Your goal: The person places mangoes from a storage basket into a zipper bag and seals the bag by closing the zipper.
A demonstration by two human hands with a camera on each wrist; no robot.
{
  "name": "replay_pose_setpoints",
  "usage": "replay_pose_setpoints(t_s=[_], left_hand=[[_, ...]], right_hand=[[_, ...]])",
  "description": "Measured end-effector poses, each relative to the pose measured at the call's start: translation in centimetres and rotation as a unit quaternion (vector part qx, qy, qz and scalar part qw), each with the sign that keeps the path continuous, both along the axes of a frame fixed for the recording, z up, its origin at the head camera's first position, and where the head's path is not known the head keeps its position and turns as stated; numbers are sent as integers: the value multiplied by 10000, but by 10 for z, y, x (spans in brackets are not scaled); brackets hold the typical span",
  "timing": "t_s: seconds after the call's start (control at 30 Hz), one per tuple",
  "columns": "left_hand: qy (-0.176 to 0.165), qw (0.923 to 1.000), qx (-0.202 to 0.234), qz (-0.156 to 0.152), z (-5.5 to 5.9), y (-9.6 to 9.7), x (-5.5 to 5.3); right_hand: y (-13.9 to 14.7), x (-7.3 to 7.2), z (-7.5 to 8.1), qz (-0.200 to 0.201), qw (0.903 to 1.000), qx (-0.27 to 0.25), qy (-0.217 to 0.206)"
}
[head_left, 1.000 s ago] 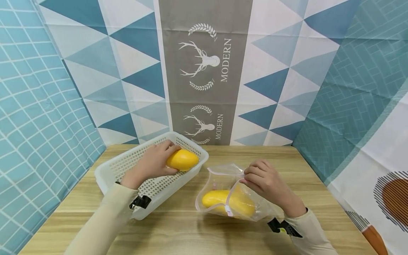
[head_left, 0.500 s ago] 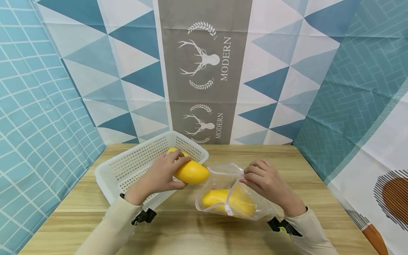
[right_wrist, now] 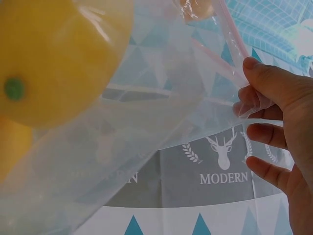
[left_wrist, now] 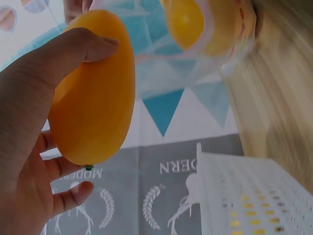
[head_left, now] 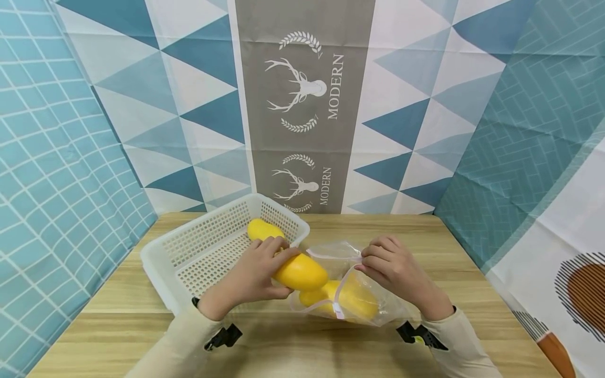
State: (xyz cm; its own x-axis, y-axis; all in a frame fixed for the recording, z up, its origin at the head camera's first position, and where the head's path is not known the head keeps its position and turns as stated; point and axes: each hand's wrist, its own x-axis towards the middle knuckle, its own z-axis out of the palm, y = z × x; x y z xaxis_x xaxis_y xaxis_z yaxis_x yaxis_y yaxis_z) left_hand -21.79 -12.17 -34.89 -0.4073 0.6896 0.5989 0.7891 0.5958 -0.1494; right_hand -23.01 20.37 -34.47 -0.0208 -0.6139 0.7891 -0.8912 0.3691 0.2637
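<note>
My left hand [head_left: 257,273] grips a yellow mango [head_left: 302,272], thumb along one side; a small green stem shows at its end in the left wrist view. The mango is at the open mouth of a clear zip bag [head_left: 392,310] with a pinkish seal. Inside the bag lies yellow fruit [right_wrist: 63,54], seen through the plastic in the right wrist view with a green stem. My right hand [head_left: 397,268] pinches the bag's edge between thumb and fingers, keeping the mouth apart. Part of the bag's mouth is hidden behind the held mango.
A white perforated plastic basket [head_left: 165,252] stands on the left of the wooden table [head_left: 378,228]. At its far right end lies another yellow fruit [head_left: 263,229]. Patterned cloth [head_left: 302,105] hangs behind the table and along both sides.
My left hand has lifted the mango out of the basket and carried it right to the bag's mouth, uncovering the fruit left in the basket. My right hand stays in place.
</note>
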Motion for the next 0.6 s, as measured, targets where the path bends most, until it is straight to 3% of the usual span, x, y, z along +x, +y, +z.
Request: replay_pose_setpoints(t_s=[0.6], left_hand=[[561,9981,-231,65,-19,36,3]], right_hand=[[-2,0,0,83,10000,0,27]])
